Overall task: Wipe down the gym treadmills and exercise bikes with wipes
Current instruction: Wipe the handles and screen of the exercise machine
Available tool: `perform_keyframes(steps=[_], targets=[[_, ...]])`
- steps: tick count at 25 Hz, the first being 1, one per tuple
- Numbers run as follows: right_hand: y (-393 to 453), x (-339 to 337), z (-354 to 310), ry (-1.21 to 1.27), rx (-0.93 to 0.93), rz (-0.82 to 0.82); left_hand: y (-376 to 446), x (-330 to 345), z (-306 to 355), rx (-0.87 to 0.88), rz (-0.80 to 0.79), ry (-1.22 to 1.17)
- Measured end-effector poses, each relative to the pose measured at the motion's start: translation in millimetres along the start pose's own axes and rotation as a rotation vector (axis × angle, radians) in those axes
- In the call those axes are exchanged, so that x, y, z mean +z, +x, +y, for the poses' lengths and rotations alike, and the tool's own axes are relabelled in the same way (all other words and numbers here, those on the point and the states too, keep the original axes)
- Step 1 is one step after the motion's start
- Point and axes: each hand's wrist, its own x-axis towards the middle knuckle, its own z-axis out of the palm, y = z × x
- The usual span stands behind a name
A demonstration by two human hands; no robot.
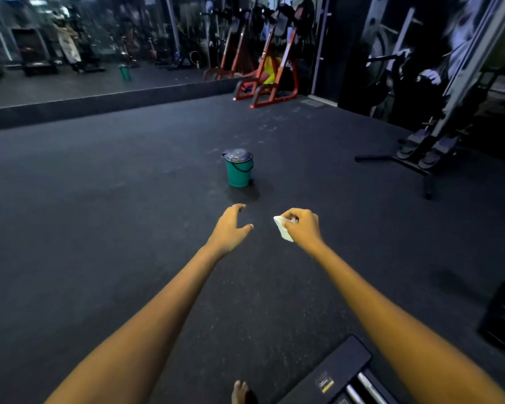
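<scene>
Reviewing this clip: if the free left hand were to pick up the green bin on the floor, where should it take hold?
Probably the thin dark bail handle, which hangs down the front of the green bin below its closed lid. The left hand should come from above on the near side, hook under it and lift; the upright bin's round, smooth wall looks harder to get a grip on.

A single wide-angle head-worn camera looks forward and steeply down along both outstretched forearms across the dark gym floor (pixel 105 205), with the green lidded bin (pixel 238 170) ahead at centre and a mirrored wall (pixel 94 39) far off.
</scene>
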Motion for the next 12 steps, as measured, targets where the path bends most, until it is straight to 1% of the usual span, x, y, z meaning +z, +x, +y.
perform_keyframes(steps=[4, 8, 12], targets=[[80, -3, 17, 0.018, 0.018, 0.108, 99, 6, 1, 0.096, -0.062, 0.013], [176, -31, 30, -0.019, 0.077, 0.253, 211, 18, 24, 0.201, -0.154, 0.031], [248, -60, 38, -0.021, 0.103, 0.339, 307, 44, 52, 0.274, -0.238, 0.021]])
